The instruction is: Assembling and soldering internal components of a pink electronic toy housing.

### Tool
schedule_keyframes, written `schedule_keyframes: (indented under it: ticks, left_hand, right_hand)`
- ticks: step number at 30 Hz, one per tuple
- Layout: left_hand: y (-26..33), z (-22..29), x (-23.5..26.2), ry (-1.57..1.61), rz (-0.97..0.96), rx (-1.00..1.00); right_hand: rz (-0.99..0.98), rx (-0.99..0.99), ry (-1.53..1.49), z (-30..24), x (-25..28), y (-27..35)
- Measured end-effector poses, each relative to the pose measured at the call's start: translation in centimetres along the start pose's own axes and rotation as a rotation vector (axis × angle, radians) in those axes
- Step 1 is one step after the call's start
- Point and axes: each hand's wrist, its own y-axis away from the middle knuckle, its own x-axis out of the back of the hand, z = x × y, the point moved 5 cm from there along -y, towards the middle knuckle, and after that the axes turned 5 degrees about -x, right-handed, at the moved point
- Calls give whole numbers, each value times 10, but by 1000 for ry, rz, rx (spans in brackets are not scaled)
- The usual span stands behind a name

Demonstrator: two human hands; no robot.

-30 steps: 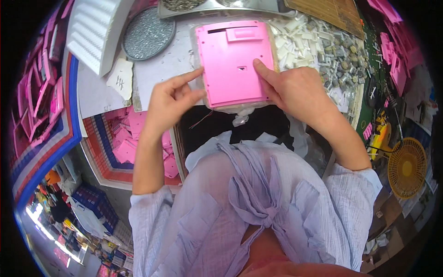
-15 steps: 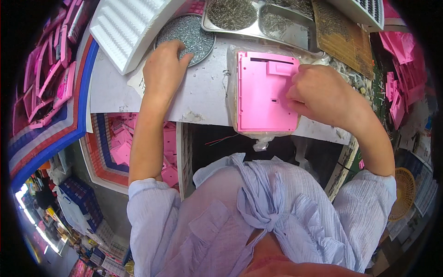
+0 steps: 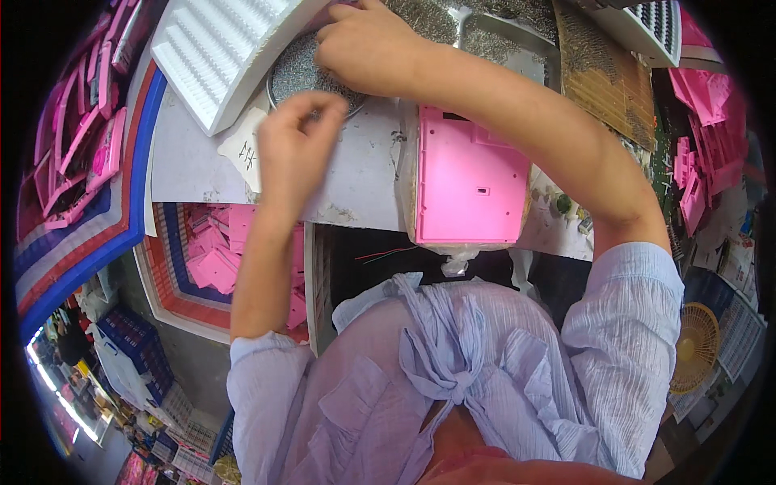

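Hands [image 3: 295, 145] [image 3: 368, 44] over round screw dish [image 3: 295, 73], pink panel [image 3: 469, 182] beside

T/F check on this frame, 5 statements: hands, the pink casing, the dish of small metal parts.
1. The right hand reaches across to the round dish of small metal parts. True.
2. The left hand grips the pink casing. False: it is raised over the white worktop, left of the casing, and not touching it.
3. The pink casing lies flat on the worktop with neither hand on it. True.
4. The white ribbed tray sits to the right of the casing. False: it is at the upper left, beside the dish.
5. The crate of pink parts sits on top of the worktop. False: it is below the worktop's edge, on the person's left.
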Motion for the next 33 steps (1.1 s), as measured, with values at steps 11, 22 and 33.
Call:
schedule_keyframes:
  ticks: [11,22,33]
  left_hand:
    - [8,47,-64,-61,-163,-240]
    - [-4,41,-66,-73,-387,68]
    - [-5,42,-69,-73,-444,28]
  right_hand:
    - [78,-338,-468,70,107,151]
    - [103,-454,-469,73,79,205]
    - [51,-595,-687,79,84,208]
